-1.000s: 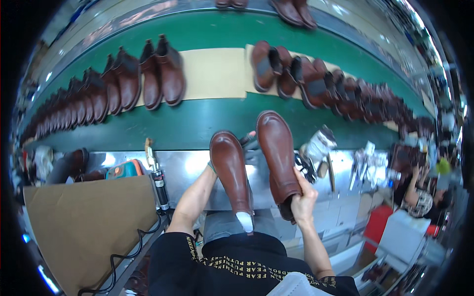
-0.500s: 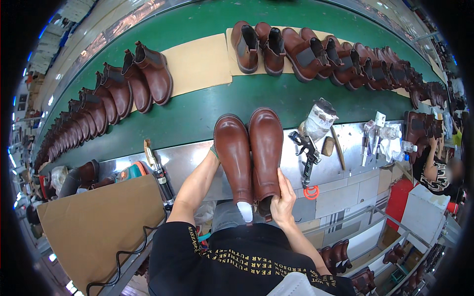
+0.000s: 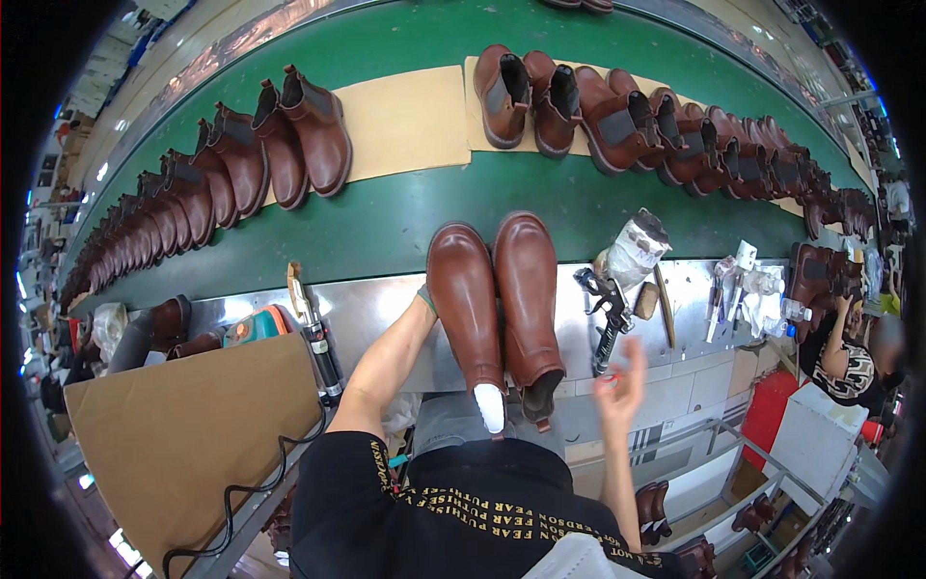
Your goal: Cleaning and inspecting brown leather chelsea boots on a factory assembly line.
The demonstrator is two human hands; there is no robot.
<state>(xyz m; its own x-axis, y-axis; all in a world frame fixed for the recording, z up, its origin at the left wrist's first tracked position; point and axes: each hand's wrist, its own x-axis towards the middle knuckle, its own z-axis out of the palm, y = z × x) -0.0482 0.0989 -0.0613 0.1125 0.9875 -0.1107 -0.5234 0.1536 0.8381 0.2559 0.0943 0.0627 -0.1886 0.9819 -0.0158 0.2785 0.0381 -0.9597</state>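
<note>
A pair of brown leather ankle boots lies side by side before me, toes away: the left boot point(image 3: 465, 299) and the right boot point(image 3: 529, 289). White material fills the opening of the left one; the right one's dark opening shows. My left hand point(image 3: 425, 297) reaches under the left boot and holds the pair from below, most of its fingers hidden. My right hand point(image 3: 622, 391) is off the boots, blurred, its fingers apart and empty, just below a black spray gun point(image 3: 608, 307) on the metal bench edge.
Brown boots stand in long rows at left point(image 3: 231, 159) and right point(image 3: 617, 121) on the green bench point(image 3: 405, 217). Near the spray gun lie a plastic-wrapped container point(image 3: 637, 246), a tan block point(image 3: 646, 301) and a stick point(image 3: 664, 307). A cardboard sheet point(image 3: 193, 434) stands at left. Someone works far right.
My right hand has let go of the right boot's shaft and moved right, toward the spray gun. My left hand stays under the boots. The whole view has shifted slightly.
</note>
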